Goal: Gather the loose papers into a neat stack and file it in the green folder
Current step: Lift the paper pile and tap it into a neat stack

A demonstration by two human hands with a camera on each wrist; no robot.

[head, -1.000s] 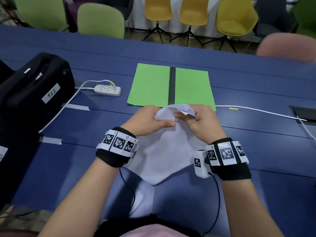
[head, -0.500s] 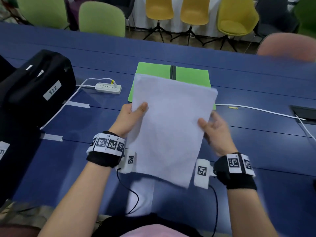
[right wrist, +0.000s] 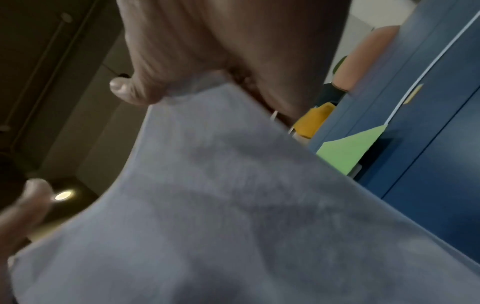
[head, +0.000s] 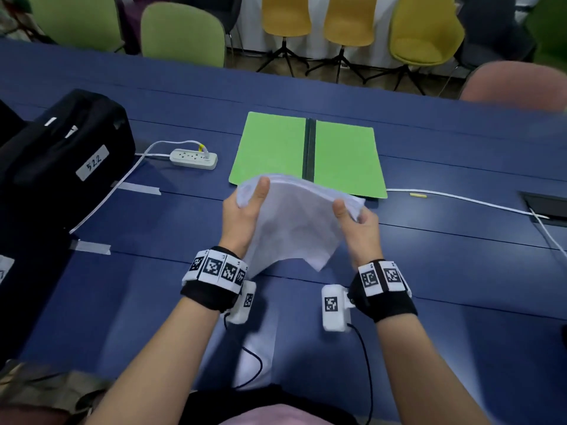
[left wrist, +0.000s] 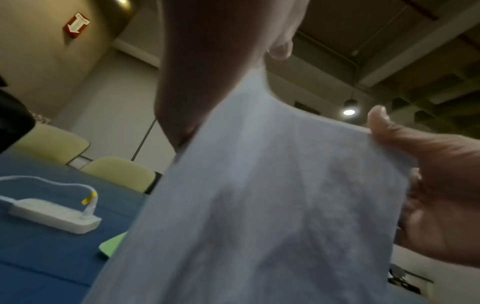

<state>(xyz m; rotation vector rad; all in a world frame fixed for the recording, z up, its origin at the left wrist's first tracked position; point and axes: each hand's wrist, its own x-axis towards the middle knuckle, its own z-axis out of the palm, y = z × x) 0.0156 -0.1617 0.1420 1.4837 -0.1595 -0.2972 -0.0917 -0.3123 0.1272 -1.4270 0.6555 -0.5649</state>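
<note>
Table [head: 429, 167], blue, under both my wrists. Green folder [head: 270, 148] lies open and flat just beyond my fingertips, spine away from me, ready to take sheets. Paper stack [head: 294, 222] is held between my hands, off the table, bowed upward across the top; I judge the bend loosens the sheets so edges can align. Left hand [head: 242, 216] pinches the stack's left top corner, thumb on the near face. Right hand [head: 359, 225] pinches the right corner the same way. Power strip [head: 194, 157] sits beyond my left hand.
</note>
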